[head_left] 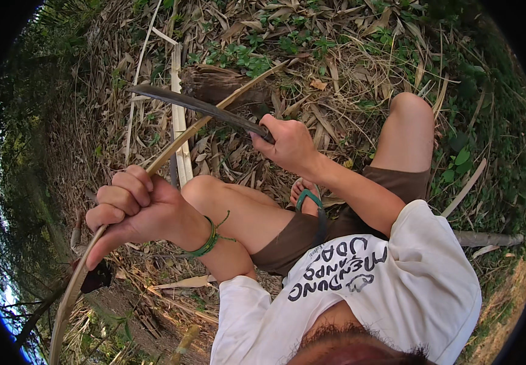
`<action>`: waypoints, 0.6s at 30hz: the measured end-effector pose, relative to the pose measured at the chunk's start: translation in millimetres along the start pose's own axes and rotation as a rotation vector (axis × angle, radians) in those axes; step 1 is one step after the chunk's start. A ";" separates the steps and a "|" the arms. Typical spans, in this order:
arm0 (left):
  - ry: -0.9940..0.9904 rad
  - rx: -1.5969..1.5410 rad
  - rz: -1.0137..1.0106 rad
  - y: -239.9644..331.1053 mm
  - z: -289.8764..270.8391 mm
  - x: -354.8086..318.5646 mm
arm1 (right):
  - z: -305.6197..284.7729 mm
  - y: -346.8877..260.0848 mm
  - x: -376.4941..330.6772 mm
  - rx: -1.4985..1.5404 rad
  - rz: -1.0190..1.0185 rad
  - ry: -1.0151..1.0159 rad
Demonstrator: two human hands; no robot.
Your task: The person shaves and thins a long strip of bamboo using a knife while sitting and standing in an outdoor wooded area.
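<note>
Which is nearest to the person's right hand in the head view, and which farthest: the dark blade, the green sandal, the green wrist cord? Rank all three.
Measured from the right hand:
1. Dark blade: its handle is in that hand's grip, and it runs up to the left.
2. Green sandal: just below the hand, on the foot.
3. Green wrist cord: farthest, lower left, on the left wrist.

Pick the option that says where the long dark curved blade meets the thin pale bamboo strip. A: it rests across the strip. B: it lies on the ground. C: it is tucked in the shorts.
A: the long dark curved blade, gripped by the right hand, crosses the thin pale bamboo strip held in the left hand.
</note>
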State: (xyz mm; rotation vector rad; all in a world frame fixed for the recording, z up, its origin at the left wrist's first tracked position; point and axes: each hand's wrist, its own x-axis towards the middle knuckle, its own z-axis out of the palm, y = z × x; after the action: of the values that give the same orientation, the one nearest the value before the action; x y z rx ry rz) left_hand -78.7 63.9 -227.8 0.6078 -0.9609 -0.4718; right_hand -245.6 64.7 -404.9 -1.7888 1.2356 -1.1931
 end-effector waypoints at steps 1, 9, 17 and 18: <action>-0.006 -0.001 -0.009 0.3 -7.1 -1.5 | 0.2 11.2 -3.0 -0.028 0.162 -0.113; -0.092 -0.147 0.005 -1.5 -8.4 -13.0 | -21.0 16.8 -2.3 -0.025 0.352 -0.204; -0.156 -0.167 0.028 -3.0 -1.3 -11.1 | -12.7 127.7 -6.1 -0.217 0.612 -0.176; -0.155 -0.184 0.039 -4.9 -4.0 -10.5 | -16.3 107.7 -1.3 -0.179 0.542 -0.181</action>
State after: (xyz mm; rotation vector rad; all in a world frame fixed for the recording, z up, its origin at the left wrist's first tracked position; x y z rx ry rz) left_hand -81.0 67.8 -239.2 0.3895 -1.0612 -0.5717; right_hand -298.3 28.5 -493.1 -1.4963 1.6180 -0.6167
